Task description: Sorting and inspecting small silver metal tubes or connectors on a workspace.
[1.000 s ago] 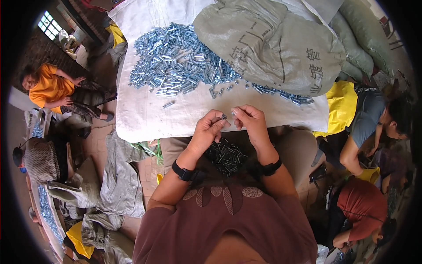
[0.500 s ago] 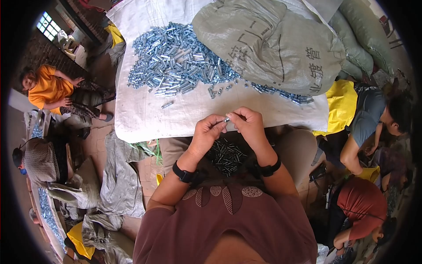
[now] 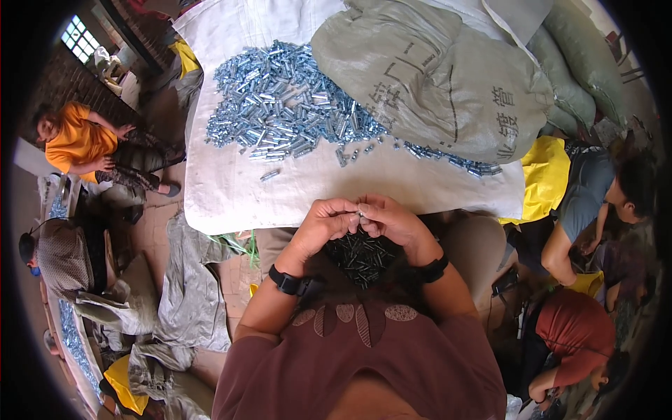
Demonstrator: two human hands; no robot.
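My left hand and my right hand meet fingertip to fingertip just off the front edge of the cloth-covered table. Both are closed in a pinch on one small metal part, mostly hidden by the fingers. Under them, in my lap, lies a heap of dark, thin metal pins. Beyond my hands, a large pile of shiny bluish-silver metal sleeves spreads over the white woven cloth. One loose sleeve lies apart in front of the pile.
A grey-green woven sack covers the pile's right side. Full sacks stand at the far right. Yellow sheeting hangs by the table's right edge. People sit on both sides, one in an orange shirt. Grey sacking lies on the brick floor.
My hands have come down and nearer to me, still together on the small part, with the fingers now more curled round it. The view has shifted slightly.
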